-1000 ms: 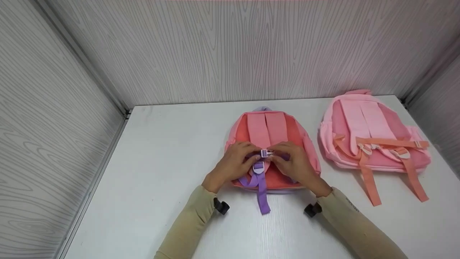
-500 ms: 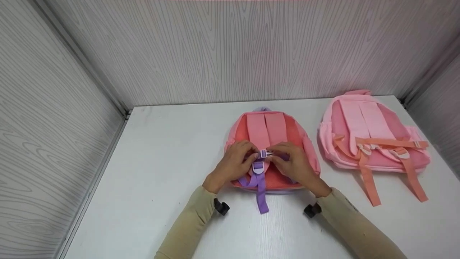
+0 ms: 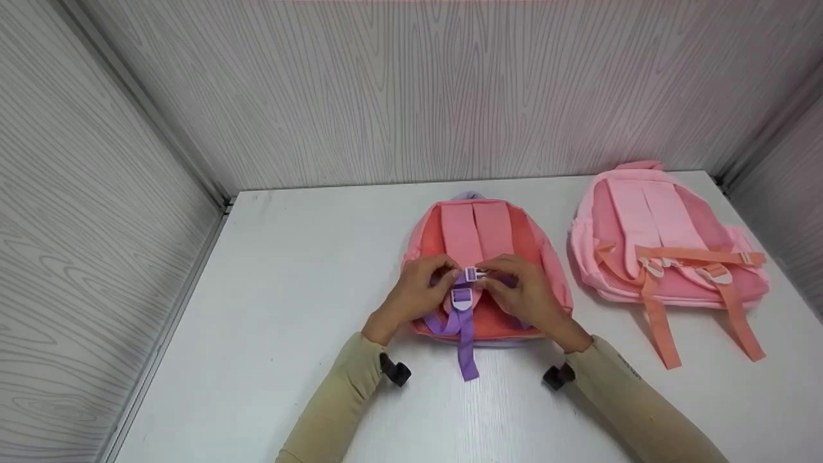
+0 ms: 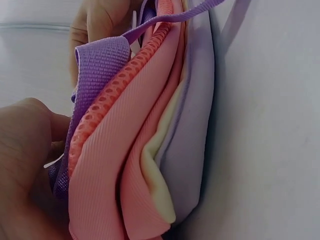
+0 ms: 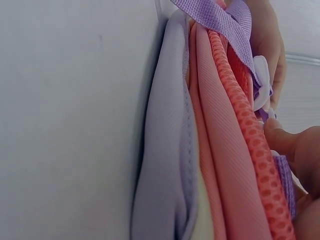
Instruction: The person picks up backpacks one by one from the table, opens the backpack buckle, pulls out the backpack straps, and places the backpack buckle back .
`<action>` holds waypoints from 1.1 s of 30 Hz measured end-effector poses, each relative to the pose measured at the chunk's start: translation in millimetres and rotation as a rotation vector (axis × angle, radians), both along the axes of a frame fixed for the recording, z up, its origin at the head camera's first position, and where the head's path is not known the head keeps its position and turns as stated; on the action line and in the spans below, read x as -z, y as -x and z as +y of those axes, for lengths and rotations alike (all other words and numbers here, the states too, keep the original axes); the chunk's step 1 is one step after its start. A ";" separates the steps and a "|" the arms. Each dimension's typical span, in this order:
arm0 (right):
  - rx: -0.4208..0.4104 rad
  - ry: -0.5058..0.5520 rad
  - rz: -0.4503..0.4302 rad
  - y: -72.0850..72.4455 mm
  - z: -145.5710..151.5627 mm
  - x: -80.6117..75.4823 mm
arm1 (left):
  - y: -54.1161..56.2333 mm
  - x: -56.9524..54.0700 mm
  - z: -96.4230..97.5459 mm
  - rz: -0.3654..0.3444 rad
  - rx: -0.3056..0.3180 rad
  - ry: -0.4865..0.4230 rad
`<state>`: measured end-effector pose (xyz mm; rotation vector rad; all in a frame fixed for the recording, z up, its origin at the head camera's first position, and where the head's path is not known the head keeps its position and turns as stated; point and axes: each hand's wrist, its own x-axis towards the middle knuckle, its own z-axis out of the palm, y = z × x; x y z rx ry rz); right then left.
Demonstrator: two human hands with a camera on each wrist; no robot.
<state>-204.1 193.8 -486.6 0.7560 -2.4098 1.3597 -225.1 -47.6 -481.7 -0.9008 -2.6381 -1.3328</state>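
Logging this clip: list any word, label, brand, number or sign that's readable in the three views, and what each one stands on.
Readable text: none in any view.
Right sleeve: a small dark marking, possibly lettering, too small and blurred to read.
Coral backpack, white buckle and pink backpack: no lettering that I can make out.

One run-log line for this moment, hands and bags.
left hand: pinches purple strap | right hand: pinches white buckle | coral backpack: beneath both hands | pink backpack: untouched
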 end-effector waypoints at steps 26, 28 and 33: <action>-0.045 -0.015 0.030 -1.2 -0.3 1.2 | -4.8 0.1 8.0 -0.053 -0.036 -0.014; -0.047 -0.012 0.035 -1.2 -0.5 0.9 | -5.1 -0.6 8.4 -0.046 -0.040 -0.014; -0.055 0.001 0.028 -1.0 -1.0 1.1 | -5.2 -0.5 9.3 -0.018 -0.041 -0.027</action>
